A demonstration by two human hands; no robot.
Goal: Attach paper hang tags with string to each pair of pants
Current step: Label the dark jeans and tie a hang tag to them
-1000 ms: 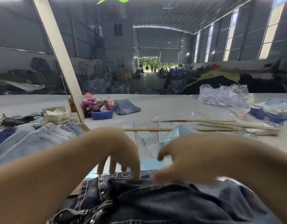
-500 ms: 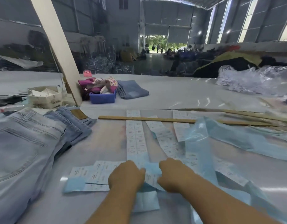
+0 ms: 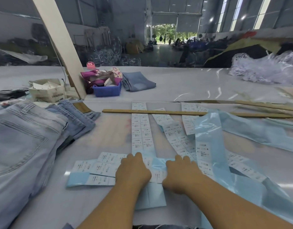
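1. Paper strips of white labels lie all over the grey table. They sit on pale blue backing sheets. This is the only view, from the head camera

2. Both hands are low in the middle. The left hand lies knuckles up on a label strip. The right hand lies just beside it on the blue backing. The fingers of both curl down onto the paper. I cannot tell if they pinch it or only press it

3. Light blue jeans are piled on the left, near the left arm but apart from the hands. One more folded pair lies far back by a blue bin. A wooden ruler lies across the tops of the strips

4. I think the step in hand is getting a label off a strip. No tag is on any pants here. I see no string

5. The next move likely needs one label pulled free. Then it must go over to the jeans pile. Thin paper could tear, so a slow pull seems best
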